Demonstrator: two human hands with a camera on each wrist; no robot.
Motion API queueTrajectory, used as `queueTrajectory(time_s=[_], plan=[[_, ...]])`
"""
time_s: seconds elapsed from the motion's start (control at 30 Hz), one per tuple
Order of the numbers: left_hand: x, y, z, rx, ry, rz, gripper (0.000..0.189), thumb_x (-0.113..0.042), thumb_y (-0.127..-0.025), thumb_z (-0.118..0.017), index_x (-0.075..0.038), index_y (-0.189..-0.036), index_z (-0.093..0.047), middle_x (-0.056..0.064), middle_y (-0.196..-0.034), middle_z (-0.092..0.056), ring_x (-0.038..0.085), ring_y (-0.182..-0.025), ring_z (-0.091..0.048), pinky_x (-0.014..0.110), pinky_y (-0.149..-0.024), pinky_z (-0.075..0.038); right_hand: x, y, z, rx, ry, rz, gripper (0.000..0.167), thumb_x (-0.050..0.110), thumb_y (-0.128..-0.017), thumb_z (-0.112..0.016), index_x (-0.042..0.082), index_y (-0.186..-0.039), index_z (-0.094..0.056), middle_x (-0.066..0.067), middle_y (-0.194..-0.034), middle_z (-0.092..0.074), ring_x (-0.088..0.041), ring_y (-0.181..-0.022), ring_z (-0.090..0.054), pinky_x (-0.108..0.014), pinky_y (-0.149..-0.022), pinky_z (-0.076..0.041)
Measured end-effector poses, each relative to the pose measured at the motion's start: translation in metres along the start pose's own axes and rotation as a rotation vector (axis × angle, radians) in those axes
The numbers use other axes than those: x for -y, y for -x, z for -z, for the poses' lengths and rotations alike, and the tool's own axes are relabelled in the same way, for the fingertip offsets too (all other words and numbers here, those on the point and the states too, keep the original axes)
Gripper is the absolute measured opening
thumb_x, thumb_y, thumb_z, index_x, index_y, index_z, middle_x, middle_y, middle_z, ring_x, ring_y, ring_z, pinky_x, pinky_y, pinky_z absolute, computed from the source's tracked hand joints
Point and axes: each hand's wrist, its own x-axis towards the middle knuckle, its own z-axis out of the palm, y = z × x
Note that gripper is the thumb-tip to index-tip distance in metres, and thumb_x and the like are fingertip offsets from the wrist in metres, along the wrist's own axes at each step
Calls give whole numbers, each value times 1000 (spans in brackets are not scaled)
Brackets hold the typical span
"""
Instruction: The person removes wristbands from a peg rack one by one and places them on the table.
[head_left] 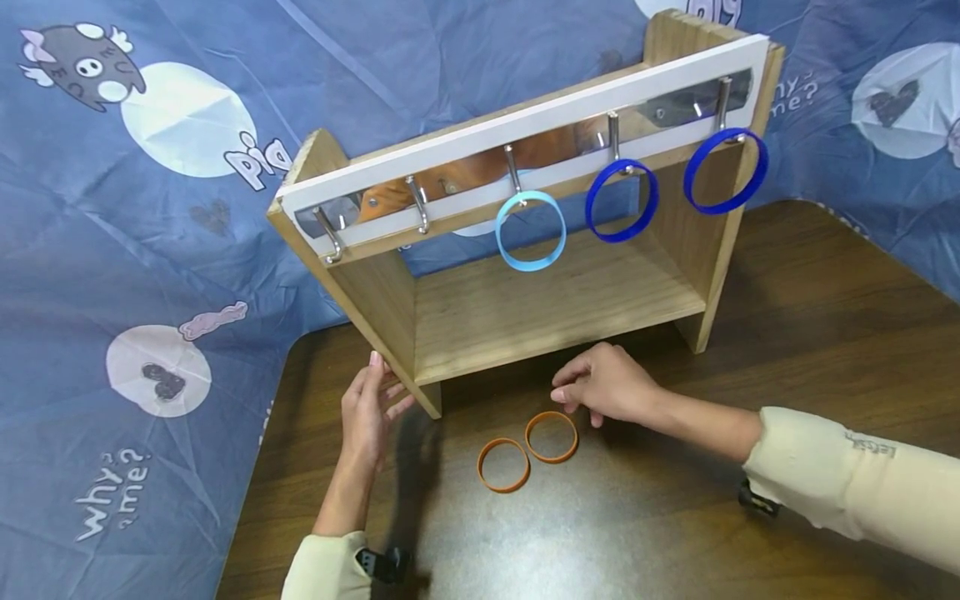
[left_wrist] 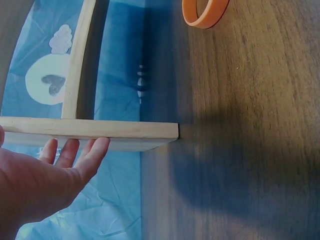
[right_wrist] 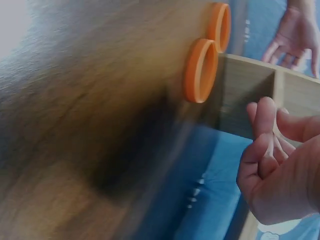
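A wooden rack (head_left: pixel 555 292) stands on the table, with a row of metal hooks along its white upper bar. A light blue wristband (head_left: pixel 531 264) hangs from the middle hook, and two dark blue wristbands, one on each hook to its right, hang further along. My left hand (head_left: pixel 366 417) rests its fingertips against the rack's left side panel (left_wrist: pixel 95 129) near the bottom. My right hand (head_left: pixel 611 385) hovers in front of the lower shelf, fingers loosely bent, holding nothing. Just left of it, two orange wristbands (head_left: pixel 504 490) lie side by side on the table.
The two leftmost hooks (head_left: pixel 417 204) carry no bands. Patterned blue cloth (head_left: pixel 225 267) covers the wall behind the rack. The brown table (head_left: pixel 645 517) extends in front and to the right, its left edge close to my left arm.
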Motion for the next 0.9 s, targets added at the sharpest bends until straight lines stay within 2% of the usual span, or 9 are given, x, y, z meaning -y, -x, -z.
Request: queueTrajectory(time_s=[0.23,0.4,0.5,0.67,0.8,0.9], plan=[[0,-1,0,-6,13,-5,53,-47,-101,-42,2,-118,-49,12,-111,-53,21,-99,-61,43,-90,-52,18,2,14,-94,-226,43,27,17,-86,-74,2,-108,-71,-10,-86,-74,-19,-45,-60,-26,-52,-50],[0,-1,0,-2,8,-7,54,-48,-101,-41,3,-120,-48,14,-112,-52,22,-100,-61,42,-90,-52,29,2,24,-139,-385,91,38,17,-86,-74,-1,-118,-66,-13,-95,-73,-15,-46,-60,-22,-48,-48],[0,-1,0,-1,5,-7,54,-48,-101,-41,3,-120,-48,14,-112,-52,22,-100,-60,42,-90,-52,36,3,28,-161,-497,175,40,15,-88,-72,-1,-124,-62,-15,-101,-71,-14,-48,-61,-23,-49,-50],[0,-1,-1,-2,8,-5,53,-48,-101,-41,2,-119,-48,13,-111,-52,22,-100,-60,43,-91,-52,48,0,34,-163,-752,318,45,8,-93,-65,-3,-134,-51,-11,-112,-69,-13,-52,-64,-26,-56,-55],[0,-1,0,-3,4,-4,54,-48,-101,-41,2,-119,-49,13,-111,-53,22,-101,-60,44,-91,-51,60,-3,38,-172,-936,337,49,6,-94,-62,-2,-139,-46,-6,-108,-71,-12,-52,-63,-27,-59,-56],[1,-1,0,-1,1,-4,55,-49,-101,-41,2,-119,-48,13,-111,-53,22,-101,-61,44,-92,-51,71,-4,39,-184,-1047,330,48,5,-93,-62,1,-139,-47,-4,-104,-71,-12,-51,-62,-25,-57,-55]])
